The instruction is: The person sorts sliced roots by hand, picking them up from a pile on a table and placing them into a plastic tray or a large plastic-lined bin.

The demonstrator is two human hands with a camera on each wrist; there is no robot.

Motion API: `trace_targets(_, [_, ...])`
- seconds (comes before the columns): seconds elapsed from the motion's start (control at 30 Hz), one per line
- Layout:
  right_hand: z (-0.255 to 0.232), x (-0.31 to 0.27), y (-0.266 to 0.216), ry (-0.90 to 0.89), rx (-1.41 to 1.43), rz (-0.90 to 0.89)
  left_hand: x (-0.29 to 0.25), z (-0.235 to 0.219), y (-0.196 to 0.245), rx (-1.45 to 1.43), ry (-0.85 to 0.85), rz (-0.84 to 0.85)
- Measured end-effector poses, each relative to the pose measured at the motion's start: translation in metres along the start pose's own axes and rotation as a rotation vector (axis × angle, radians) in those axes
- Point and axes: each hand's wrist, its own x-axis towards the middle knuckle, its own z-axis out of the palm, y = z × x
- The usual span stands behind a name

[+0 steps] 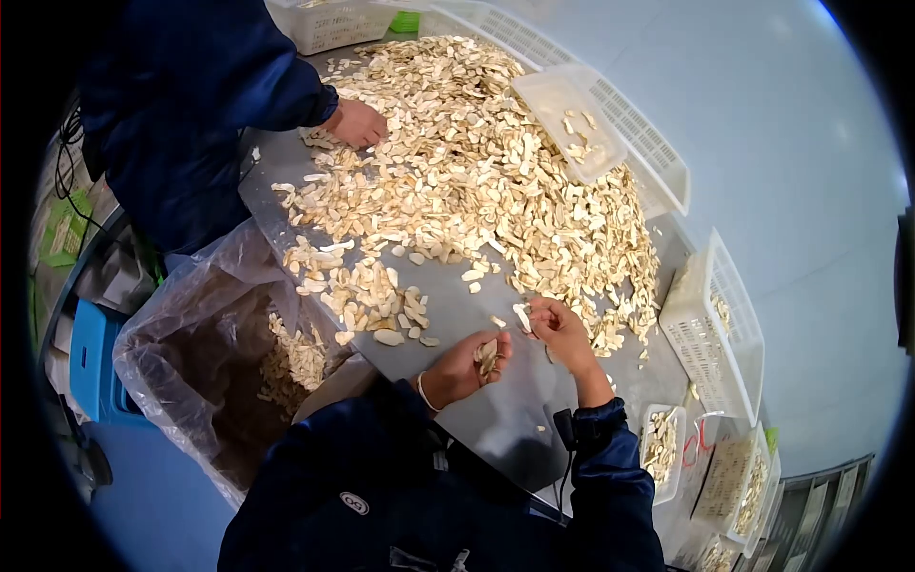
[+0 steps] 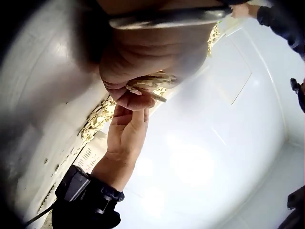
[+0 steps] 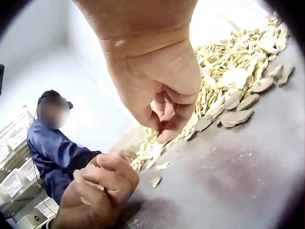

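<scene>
Head view: left hand (image 1: 464, 367) grips slices (image 1: 487, 355) lengthwise toward the curled, empty-looking right hand (image 1: 558, 329).

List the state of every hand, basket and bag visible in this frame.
Left hand: curled, holding pale dried slices.
Right hand: fingers curled, pinching a slice by the pile.
Clear plastic bag: open, partly filled.
Tilted white plastic basket: nearly empty.

Place: sorting workshop — steel table (image 1: 496, 419) | heaped dried slices (image 1: 477, 172) | white baskets (image 1: 710, 329)
</scene>
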Motion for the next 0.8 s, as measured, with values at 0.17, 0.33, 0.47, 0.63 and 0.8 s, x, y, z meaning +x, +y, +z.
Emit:
trace_targets(0.17, [0.011,-0.019,-0.016,0.016,-0.072,-0.049,0.0,0.007,0.0,-0.075,0.061,0.058])
trace_targets(0.33, [0.004,-0.027,-0.022,0.22,-0.543,-0.072,0.0,0.008,0.0,-0.125,0.029,0.056])
trace_targets(0.47, [-0.044,-0.008,0.02,0.534,-1.259,-0.429,-0.001,0.002,0.002,-0.055,0.014,-0.013])
trace_targets(0.63, [-0.047,-0.02,0.01,0.371,-0.636,-0.199,-0.002,0.007,0.004,-0.057,-0.005,-0.017])
trace_targets(0.8, [-0.051,-0.03,-0.002,0.362,-0.653,-0.147,-0.004,0.012,0.007,-0.074,-0.057,0.01])
